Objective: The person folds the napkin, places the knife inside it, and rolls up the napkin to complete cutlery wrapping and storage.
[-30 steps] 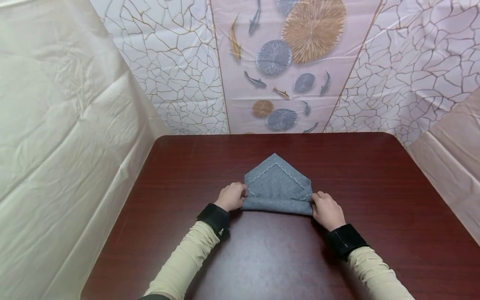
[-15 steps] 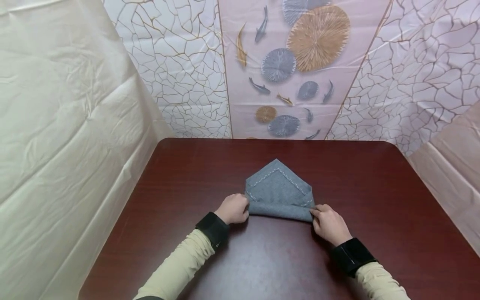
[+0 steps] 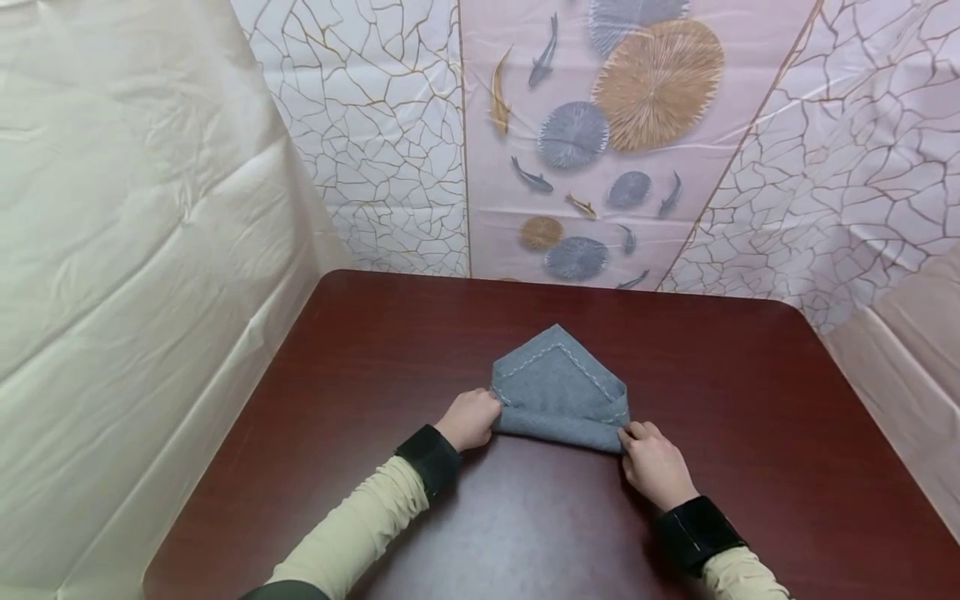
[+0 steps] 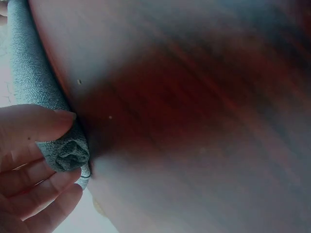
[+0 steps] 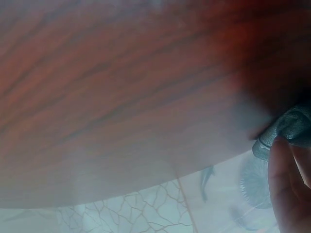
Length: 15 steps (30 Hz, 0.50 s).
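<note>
A blue-grey cloth (image 3: 560, 383) with dashed white stitching lies on the table, its far end folded to a point. Its near edge is rolled into a thick tube. The left hand (image 3: 470, 418) grips the left end of that roll. In the left wrist view, the thumb (image 4: 36, 127) lies over the rolled cloth (image 4: 34, 63), with the other fingers around its spiral end. At the opposite end, the right hand (image 3: 657, 463) pinches the roll. Only part of the right hand (image 5: 289, 184) and the end of the cloth (image 5: 291, 126) show in the right wrist view.
A dark red-brown table (image 3: 375, 350) with rounded far corners bears the cloth. Behind it hangs a patterned curtain (image 3: 390, 125) with fish and round motifs. Pale sheeting (image 3: 150, 250) borders the left side, and more sheeting (image 3: 915, 350) the right.
The roll and both hands sit slightly lower in the head view, and the roll slants more, its right end nearer. The head camera has shifted a little. Both hands keep hold of the cloth.
</note>
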{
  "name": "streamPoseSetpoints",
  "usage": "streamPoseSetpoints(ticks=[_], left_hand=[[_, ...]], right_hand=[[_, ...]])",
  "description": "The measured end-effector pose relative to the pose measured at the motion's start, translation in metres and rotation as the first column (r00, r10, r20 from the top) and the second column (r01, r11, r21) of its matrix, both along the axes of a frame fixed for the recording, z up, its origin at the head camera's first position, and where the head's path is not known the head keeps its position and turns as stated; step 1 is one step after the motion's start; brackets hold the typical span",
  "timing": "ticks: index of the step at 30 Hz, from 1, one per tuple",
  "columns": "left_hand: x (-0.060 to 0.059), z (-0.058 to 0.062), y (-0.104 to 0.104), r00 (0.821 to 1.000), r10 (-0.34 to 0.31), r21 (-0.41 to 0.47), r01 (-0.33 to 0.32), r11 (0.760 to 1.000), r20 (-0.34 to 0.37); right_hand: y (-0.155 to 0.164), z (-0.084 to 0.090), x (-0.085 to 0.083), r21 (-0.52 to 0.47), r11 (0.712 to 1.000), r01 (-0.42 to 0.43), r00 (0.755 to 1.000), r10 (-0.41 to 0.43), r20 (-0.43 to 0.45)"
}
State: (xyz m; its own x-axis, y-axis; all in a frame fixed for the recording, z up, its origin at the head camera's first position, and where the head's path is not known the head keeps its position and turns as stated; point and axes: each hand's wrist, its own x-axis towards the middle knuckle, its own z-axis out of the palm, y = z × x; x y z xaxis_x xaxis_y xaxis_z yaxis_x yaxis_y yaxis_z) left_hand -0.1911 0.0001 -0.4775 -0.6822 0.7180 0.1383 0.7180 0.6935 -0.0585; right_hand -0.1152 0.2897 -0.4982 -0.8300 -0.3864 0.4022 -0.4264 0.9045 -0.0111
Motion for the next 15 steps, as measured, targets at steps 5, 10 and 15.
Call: streamPoseSetpoints(ticks=[5, 10, 15], left_hand=[[0.0002, 0.0003, 0.0009, 1.000, 0.005, 0.015, -0.005, 1.000, -0.008], [0.0005, -0.0013, 0.0015, 1.000, 0.003, 0.019, -0.003, 1.000, -0.021], [0.0004, -0.0027, 0.0021, 1.000, -0.011, 0.019, 0.011, 1.000, -0.013]], right_hand=[[0.0008, -0.0016, -0.0007, -0.006, 1.000, -0.016, 0.999, 0.016, -0.044], [-0.0002, -0.0028, -0.0022, -0.014, 1.000, -0.022, 0.996, 0.021, -0.082], [-0.0010, -0.0043, -0.0022, -0.004, 1.000, -0.018, 0.995, 0.017, -0.094]])
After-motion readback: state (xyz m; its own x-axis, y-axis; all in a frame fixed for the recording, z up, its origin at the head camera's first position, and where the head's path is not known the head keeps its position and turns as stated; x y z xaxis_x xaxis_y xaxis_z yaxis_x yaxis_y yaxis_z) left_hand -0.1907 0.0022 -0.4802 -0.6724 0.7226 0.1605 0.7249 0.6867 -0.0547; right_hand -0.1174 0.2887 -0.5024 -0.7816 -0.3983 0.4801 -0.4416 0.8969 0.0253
